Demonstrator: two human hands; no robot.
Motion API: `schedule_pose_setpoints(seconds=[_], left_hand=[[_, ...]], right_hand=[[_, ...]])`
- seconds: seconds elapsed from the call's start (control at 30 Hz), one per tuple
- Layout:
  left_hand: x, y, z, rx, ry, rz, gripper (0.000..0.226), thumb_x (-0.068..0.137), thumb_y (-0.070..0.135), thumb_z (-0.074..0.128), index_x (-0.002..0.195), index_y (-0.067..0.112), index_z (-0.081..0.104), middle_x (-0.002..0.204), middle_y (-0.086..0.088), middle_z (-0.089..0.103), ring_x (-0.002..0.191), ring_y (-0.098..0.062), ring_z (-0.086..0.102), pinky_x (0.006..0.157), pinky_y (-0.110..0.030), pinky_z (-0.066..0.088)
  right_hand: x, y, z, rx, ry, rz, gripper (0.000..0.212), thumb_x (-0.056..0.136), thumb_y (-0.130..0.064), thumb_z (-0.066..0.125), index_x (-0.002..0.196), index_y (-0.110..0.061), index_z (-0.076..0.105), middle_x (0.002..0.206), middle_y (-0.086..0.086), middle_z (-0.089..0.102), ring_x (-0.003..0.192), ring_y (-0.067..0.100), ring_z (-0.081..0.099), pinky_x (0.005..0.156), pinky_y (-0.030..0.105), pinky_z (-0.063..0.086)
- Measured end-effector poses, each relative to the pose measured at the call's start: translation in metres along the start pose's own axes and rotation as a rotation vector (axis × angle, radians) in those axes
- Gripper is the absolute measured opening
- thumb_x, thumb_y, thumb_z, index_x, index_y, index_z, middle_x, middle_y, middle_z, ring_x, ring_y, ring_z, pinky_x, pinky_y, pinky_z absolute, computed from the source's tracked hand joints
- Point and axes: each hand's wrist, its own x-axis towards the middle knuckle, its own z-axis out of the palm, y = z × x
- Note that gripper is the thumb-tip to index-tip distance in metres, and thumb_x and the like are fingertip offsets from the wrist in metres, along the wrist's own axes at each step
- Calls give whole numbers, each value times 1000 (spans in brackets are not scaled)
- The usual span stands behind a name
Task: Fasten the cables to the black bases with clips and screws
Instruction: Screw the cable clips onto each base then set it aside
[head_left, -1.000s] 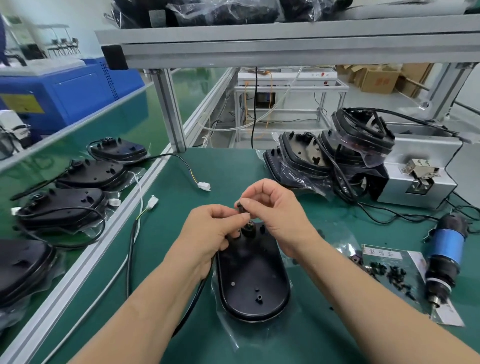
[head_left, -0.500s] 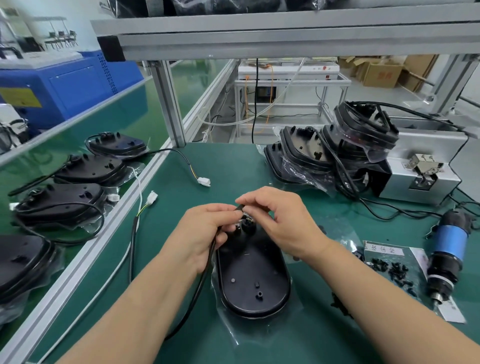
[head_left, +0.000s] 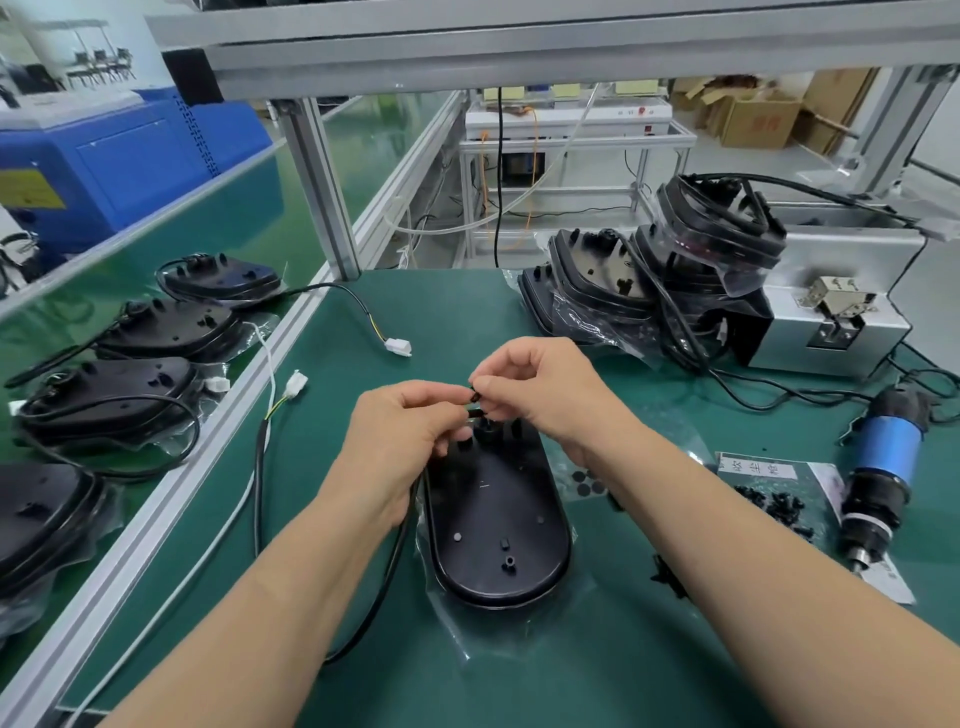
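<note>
Both hands have risen slightly off the far end of the black base (head_left: 493, 530) — half a second ago my fingertips were down at its round post. Now my left hand (head_left: 400, 441) is curled round the cable (head_left: 387, 571) near its end, and my right hand (head_left: 545, 389) pinches a small black piece (head_left: 474, 399) against it (the clip, I judge; too small to be sure), just above the base at centre frame. The cable loops away to the lower left. I reckon the clip goes on first — the screws (head_left: 774, 501) lie untouched at right, beside the driver (head_left: 883, 467).
</note>
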Motion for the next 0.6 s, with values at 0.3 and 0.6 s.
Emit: schedule_pose_setpoints(seconds=[0.3,0.6], left_hand=[[-2,-3,-10,100,-16,48,26,72,-9,73,87,9,62,77,-6,76,65,-12,65,52,-19,47],[-5,-5,-7,268,25,184,26,72,-6,69,84,16,61,74,-4,73,61,-19,64,66,-38,56]], right_hand=[[3,-7,3,-204,-54,31,19,79,-3,69,69,-20,68,68,5,70,61,17,60,72,44,57],[5,-32,0,-546,-157,-28,17,80,-13,68,70,-25,71,61,-13,64,58,-2,54,55,18,42]])
